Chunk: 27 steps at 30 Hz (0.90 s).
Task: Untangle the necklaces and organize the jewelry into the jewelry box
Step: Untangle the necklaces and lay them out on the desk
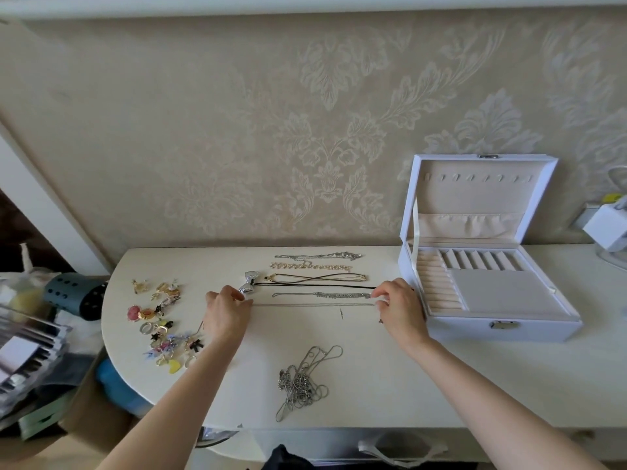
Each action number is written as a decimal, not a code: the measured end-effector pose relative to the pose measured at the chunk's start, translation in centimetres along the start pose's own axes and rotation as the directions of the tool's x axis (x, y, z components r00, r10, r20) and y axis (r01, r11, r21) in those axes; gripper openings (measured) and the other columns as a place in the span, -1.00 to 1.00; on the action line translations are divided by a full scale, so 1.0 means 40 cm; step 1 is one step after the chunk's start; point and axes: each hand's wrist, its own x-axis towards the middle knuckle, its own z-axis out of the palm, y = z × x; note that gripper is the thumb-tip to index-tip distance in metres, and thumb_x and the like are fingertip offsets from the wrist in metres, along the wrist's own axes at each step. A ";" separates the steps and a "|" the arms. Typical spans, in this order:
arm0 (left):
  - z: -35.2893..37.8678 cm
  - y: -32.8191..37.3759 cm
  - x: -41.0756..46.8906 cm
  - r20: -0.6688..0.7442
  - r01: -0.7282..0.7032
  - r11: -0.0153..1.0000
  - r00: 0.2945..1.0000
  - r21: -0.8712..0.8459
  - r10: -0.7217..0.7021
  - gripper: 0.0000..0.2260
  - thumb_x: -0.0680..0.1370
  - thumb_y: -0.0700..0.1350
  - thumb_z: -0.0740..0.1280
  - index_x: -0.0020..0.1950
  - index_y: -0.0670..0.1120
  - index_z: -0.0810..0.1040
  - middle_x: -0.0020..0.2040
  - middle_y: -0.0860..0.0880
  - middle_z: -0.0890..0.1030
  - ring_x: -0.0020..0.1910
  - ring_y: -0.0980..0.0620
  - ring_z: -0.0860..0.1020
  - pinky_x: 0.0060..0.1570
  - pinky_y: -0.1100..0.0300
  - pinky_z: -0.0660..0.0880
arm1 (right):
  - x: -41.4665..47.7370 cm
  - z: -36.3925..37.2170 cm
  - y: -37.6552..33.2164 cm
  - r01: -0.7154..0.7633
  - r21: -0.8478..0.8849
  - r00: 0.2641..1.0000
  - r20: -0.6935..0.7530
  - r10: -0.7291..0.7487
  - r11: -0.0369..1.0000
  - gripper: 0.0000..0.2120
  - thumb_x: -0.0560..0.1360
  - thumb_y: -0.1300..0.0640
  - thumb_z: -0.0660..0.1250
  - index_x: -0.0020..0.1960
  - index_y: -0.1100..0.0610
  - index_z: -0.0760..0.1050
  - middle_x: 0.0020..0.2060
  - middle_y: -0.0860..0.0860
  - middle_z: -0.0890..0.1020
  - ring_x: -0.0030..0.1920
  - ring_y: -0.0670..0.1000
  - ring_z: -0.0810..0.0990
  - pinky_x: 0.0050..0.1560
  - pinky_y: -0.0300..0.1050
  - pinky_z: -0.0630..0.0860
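A thin silver chain (312, 304) lies stretched straight across the white table (373, 395). My left hand (226, 308) pinches its left end and my right hand (397, 301) pinches its right end. Behind it several untangled necklaces lie in parallel rows: a silver chain (319, 256), a gold link chain (310, 266), a black cord with a silver bow (249, 283), and a sparkly silver one (339, 295). A tangled clump of silver chains (302, 381) sits near the front. The white jewelry box (502, 329) stands open at the right.
A pile of earrings, rings and small charms (163, 320) lies on the table's left part. Left of the table are a teal holder (73, 293) and stacked clutter. A white charger (605, 228) sits at the far right against the wall.
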 end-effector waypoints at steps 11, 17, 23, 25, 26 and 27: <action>-0.033 0.032 -0.084 0.010 -0.222 0.925 0.973 0.307 0.231 -0.85 0.54 -0.07 0.33 0.11 -0.02 0.54 0.21 -0.07 0.44 0.19 -0.09 0.40 0.12 0.08 0.36 | -0.093 -0.014 -0.103 0.252 0.041 0.902 0.352 -0.250 0.967 -0.85 0.42 0.26 0.38 -0.11 0.04 0.64 -0.17 -0.09 0.55 -0.22 -0.08 0.51 -0.10 -0.15 0.48; -0.026 0.052 -0.137 0.401 -0.486 0.864 0.772 -0.130 0.494 -0.88 0.47 -0.09 0.44 -0.15 -0.01 0.50 -0.16 0.03 0.60 -0.13 0.03 0.58 -0.08 0.17 0.54 | -0.128 0.010 -0.125 0.314 -0.064 0.860 0.441 -0.255 0.947 -0.90 0.42 0.07 0.44 -0.09 0.05 0.58 -0.17 -0.13 0.42 -0.13 -0.10 0.42 -0.11 -0.16 0.38; -0.045 0.054 -0.174 0.753 -0.572 0.820 0.556 0.039 0.351 -0.68 0.36 0.00 0.53 -0.08 -0.01 0.42 -0.13 0.09 0.52 -0.09 0.08 0.49 -0.01 0.17 0.43 | -0.129 -0.003 -0.108 0.399 -0.148 0.844 0.444 -0.299 0.905 -0.94 0.50 0.11 0.33 -0.06 0.09 0.54 -0.10 -0.11 0.45 0.07 -0.03 0.45 -0.14 -0.19 0.21; -0.048 0.046 -0.180 0.767 -0.583 0.809 0.552 0.075 0.327 -0.65 0.36 -0.05 0.53 -0.01 -0.05 0.42 -0.07 0.04 0.54 -0.06 0.06 0.49 0.03 0.13 0.43 | -0.129 -0.011 -0.107 0.396 -0.180 0.847 0.451 -0.282 0.900 -0.96 0.50 0.13 0.33 -0.07 0.09 0.54 -0.11 -0.11 0.43 0.07 -0.02 0.44 -0.15 -0.18 0.22; -0.047 0.041 -0.182 0.760 -0.589 0.804 0.561 0.087 0.328 -0.66 0.36 -0.08 0.53 0.00 -0.06 0.43 -0.06 0.02 0.54 -0.06 0.06 0.48 0.04 0.12 0.44 | -0.130 -0.016 -0.109 0.400 -0.202 0.848 0.451 -0.277 0.894 -0.97 0.50 0.15 0.32 -0.07 0.08 0.54 -0.12 -0.11 0.41 0.07 -0.01 0.44 -0.14 -0.17 0.24; -0.045 0.038 -0.182 0.746 -0.592 0.800 0.575 0.097 0.335 -0.67 0.37 -0.11 0.52 0.00 -0.06 0.44 -0.07 0.03 0.53 -0.07 0.06 0.48 0.04 0.11 0.45 | -0.131 -0.019 -0.112 0.411 -0.221 0.849 0.447 -0.283 0.884 -0.94 0.50 0.19 0.31 -0.07 0.07 0.54 -0.12 -0.11 0.39 0.05 -0.01 0.44 -0.14 -0.17 0.27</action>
